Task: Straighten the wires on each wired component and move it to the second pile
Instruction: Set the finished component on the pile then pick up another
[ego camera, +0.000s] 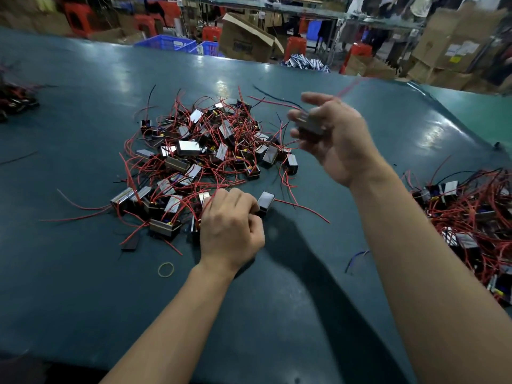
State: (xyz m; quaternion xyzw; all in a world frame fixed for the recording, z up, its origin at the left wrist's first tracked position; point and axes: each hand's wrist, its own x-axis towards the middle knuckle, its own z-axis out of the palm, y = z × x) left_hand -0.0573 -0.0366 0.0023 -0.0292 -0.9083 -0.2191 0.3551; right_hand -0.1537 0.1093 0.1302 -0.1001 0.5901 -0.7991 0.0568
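Left hand: the left hand [231, 225] lies knuckles-up on the table [83, 273] at about 6 o'clock of the big heap, fingers curled in among red wires; its fingertips reach a small metal-faced block [265, 202] at its 1 o'clock. Whether it actually pinches the block or a wire I cannot tell.

Right hand: the right hand [336, 139] is raised above the table at 3 o'clock of the heap, palm toward the camera, fingers curled around a blurred wired component [309, 124]; a red wire [349, 87] streaks up from it toward 1 o'clock.

First pile: the central pile [205, 156] of small boxy components with tangled red and a few black wires sits mid-table.

Second pile: another pile [476, 217] of the same parts lies at the table's right edge, about 3 o'clock, well apart from the first.

Far-left heap: a smaller dark cluster [16, 98] at 9 to 10 o'clock, partly cut off.

Loose bits: a yellow rubber band [166, 269] at 7 o'clock of the left hand; a blue wire [356, 259] between the two forearms' right side and the second pile.

Containers: blue plastic crates [177, 44] stand beyond the table at 12 o'clock, contents not discernible; an open cardboard box [246, 37] tilts beside them, its inside hidden; stacked cartons [454, 42] at 2 o'clock are closed.
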